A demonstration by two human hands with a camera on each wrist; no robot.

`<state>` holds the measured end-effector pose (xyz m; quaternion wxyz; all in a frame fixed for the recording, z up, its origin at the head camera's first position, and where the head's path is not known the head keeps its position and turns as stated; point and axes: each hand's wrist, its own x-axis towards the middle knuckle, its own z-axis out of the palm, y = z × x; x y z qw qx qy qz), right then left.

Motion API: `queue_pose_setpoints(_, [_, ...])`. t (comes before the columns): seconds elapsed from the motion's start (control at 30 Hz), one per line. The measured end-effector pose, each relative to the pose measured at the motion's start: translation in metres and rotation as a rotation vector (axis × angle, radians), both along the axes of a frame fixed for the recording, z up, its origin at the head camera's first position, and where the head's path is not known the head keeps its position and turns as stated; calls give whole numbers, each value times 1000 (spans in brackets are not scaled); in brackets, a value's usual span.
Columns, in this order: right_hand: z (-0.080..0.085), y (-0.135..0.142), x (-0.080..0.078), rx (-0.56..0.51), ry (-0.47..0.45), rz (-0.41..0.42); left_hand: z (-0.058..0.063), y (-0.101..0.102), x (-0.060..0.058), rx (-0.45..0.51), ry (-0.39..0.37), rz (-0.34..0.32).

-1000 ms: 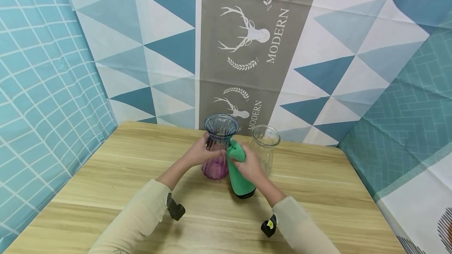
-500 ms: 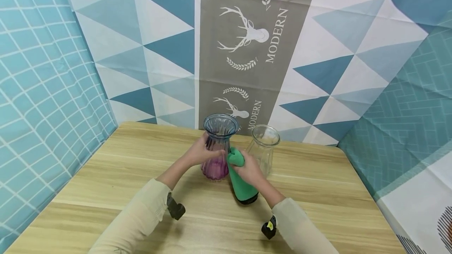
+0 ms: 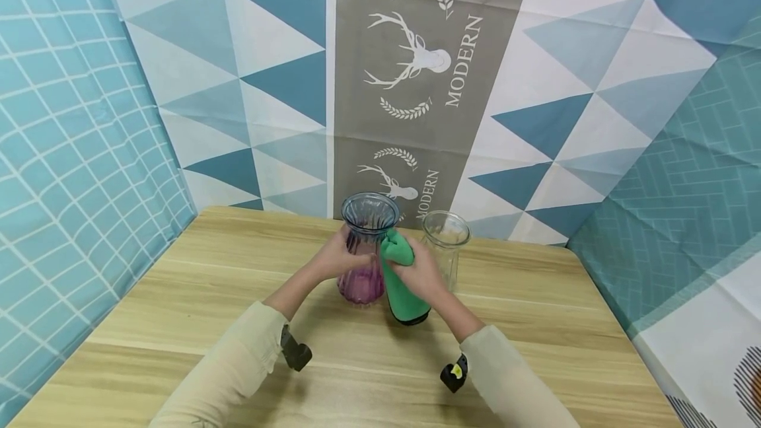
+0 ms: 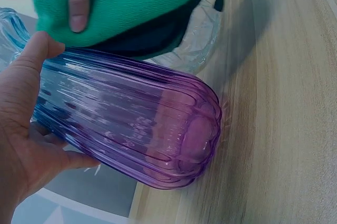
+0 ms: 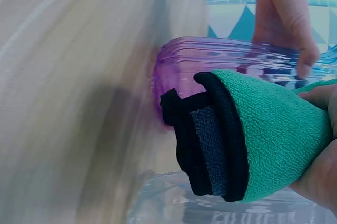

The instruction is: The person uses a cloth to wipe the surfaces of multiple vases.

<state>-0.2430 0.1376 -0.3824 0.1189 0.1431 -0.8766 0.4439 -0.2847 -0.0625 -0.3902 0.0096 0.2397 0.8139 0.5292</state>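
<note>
A ribbed glass vase (image 3: 361, 283), blue at the rim and fading to purple at the base, stands upright on the table. My left hand (image 3: 337, 257) holds it round its upper body, thumb on the near side, as the left wrist view shows. Bunched in my right hand (image 3: 423, 273) is a green cloth (image 3: 404, 299) with a black edge, which hangs down beside the vase's right side. In the left wrist view the cloth (image 4: 131, 8) lies against or very near the vase; contact is hard to tell. A clear glass vase (image 3: 447, 243) stands behind the right hand, partly hidden.
The wooden table (image 3: 529, 335) runs out to both sides and toward the front. A patterned fabric backdrop (image 3: 285, 104) hangs right behind the table's back edge, close to both vases. A camera is strapped to each wrist.
The right hand and the green cloth dipped slightly, then rose again along the coloured vase's right side. The left hand and both vases stay in place.
</note>
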Motion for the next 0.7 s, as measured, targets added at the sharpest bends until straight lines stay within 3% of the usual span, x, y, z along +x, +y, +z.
queue_pose_setpoints(0.3, [12,-1,-1,13,50,-21,0,-1,-1,-1,-7,-8])
queue_pose_setpoints(0.7, [-8,-4,2,13,-5,-29,-1,0,-1,-8,-14,-3])
